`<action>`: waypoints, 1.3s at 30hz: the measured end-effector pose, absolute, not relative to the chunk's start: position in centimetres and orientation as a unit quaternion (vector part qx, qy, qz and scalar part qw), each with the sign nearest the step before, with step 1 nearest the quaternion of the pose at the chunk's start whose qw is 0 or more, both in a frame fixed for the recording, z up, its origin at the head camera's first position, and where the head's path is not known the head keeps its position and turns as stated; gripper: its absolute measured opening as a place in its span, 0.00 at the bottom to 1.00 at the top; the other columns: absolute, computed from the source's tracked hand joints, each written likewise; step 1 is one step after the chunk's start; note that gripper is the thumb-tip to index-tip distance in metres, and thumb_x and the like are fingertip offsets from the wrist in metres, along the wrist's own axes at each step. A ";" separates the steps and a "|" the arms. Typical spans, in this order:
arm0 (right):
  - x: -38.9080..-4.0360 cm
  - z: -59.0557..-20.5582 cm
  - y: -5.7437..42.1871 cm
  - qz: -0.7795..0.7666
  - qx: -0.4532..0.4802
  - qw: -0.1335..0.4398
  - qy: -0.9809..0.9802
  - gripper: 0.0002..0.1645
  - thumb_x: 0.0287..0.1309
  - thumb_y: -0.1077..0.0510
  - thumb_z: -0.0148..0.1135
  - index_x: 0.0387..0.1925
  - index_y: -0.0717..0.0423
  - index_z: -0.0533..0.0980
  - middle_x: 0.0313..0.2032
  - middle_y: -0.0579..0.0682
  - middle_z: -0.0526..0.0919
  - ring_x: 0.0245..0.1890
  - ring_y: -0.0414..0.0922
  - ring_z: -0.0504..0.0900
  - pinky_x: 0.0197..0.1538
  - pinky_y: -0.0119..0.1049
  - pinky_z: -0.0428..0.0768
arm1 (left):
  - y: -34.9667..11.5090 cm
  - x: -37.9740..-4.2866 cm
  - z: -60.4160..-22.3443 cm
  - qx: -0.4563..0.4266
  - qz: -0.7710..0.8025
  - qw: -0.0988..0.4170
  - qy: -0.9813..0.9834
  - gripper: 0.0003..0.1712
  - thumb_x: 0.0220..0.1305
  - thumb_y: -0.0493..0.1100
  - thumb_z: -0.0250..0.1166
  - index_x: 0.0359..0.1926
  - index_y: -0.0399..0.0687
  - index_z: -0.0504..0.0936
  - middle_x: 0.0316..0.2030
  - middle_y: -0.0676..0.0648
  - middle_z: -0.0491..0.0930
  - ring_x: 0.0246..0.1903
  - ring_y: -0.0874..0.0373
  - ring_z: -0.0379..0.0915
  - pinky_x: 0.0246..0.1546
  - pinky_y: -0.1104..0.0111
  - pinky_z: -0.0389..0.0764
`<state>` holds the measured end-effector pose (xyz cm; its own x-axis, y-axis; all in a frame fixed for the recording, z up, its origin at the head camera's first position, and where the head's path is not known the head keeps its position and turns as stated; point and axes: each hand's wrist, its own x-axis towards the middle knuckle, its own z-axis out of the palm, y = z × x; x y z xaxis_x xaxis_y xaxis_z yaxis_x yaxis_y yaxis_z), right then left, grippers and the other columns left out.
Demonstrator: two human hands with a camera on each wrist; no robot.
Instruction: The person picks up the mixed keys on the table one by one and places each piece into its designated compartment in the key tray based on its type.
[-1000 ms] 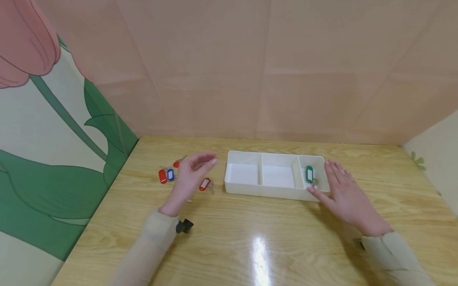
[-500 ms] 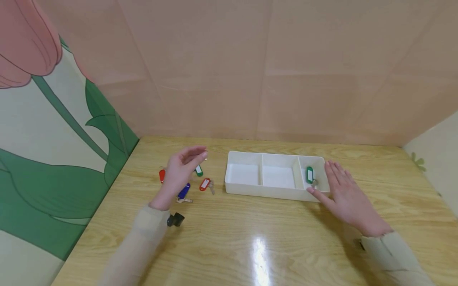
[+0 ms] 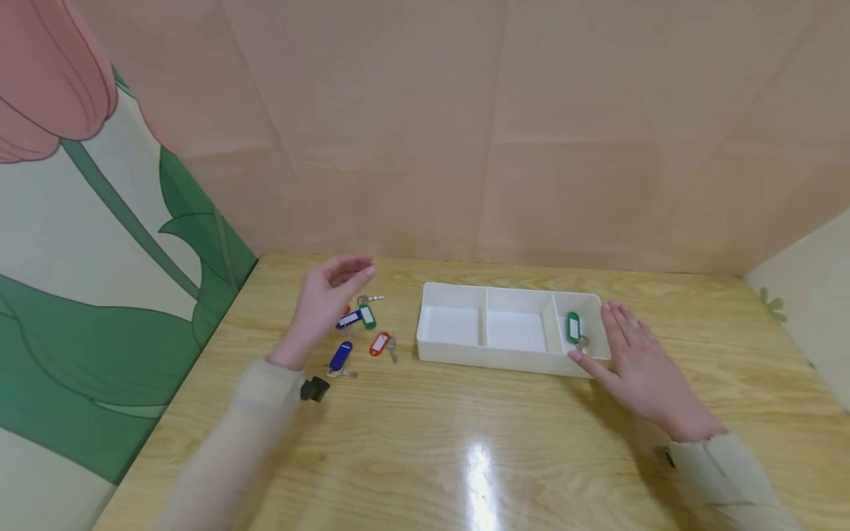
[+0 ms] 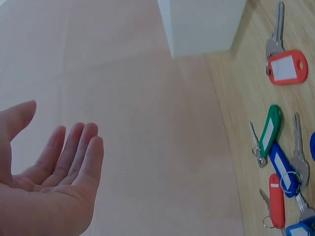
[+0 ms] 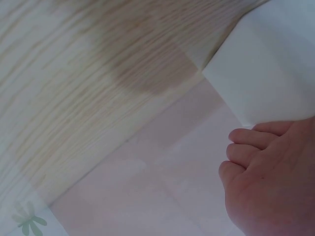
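Note:
My left hand [image 3: 322,310] hovers over the left part of the wooden table with fingers loosely bent and nothing in the palm. Below and beside it lie keys with coloured tags: a blue key tag [image 3: 341,355], a red key tag [image 3: 379,344] and a green key tag [image 3: 367,316]. The left wrist view shows more of them overlapping, including another red key tag [image 4: 277,199]. My right hand [image 3: 647,372] rests against the right end of a white three-compartment box [image 3: 491,355], fingers straight along the end wall, thumb at the front rim. A green-tagged key [image 3: 574,327] lies in the right compartment.
A peach-coloured backdrop [image 3: 491,147] stands behind the table [image 3: 412,450]. On the left is a wall panel [image 3: 86,339] with a painted flower. A small black device [image 3: 315,389] sits at my left wrist.
My left hand has drifted left and away from me, lifting above the keys. Blue and green key tags have come out from behind it. My right hand stays on the box.

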<state>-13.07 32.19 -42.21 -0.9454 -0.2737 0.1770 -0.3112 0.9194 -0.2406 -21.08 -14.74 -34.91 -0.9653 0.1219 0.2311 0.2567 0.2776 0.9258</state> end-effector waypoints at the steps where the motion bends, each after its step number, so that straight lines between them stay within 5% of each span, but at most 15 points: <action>1: -13.1 -42.3 32.2 0.133 0.149 0.070 -0.977 0.58 0.72 0.35 0.54 0.78 0.70 0.39 0.77 0.70 0.42 0.78 0.61 0.36 0.76 0.53 0.34 | -14.8 -21.2 -34.8 -0.118 -0.583 0.059 -0.802 0.25 0.70 0.53 0.68 0.60 0.43 0.80 0.53 0.48 0.82 0.53 0.55 0.78 0.56 0.61 0.79; 21: -13.1 -42.3 32.2 0.135 0.150 0.070 -0.977 0.59 0.72 0.35 0.55 0.78 0.70 0.39 0.77 0.70 0.41 0.78 0.61 0.35 0.76 0.53 0.32 | -15.1 -24.7 -34.3 -0.096 -0.534 0.068 -0.837 0.24 0.71 0.54 0.67 0.60 0.45 0.81 0.52 0.47 0.82 0.52 0.52 0.78 0.56 0.57 0.78; 39: -12.9 -42.4 32.2 0.138 0.154 0.078 -0.975 0.58 0.72 0.36 0.56 0.78 0.70 0.40 0.77 0.70 0.42 0.78 0.62 0.37 0.76 0.54 0.35 | -16.1 -25.5 -37.8 -0.070 -0.523 0.034 -0.849 0.24 0.71 0.51 0.67 0.59 0.41 0.81 0.51 0.43 0.82 0.51 0.49 0.78 0.54 0.57 0.79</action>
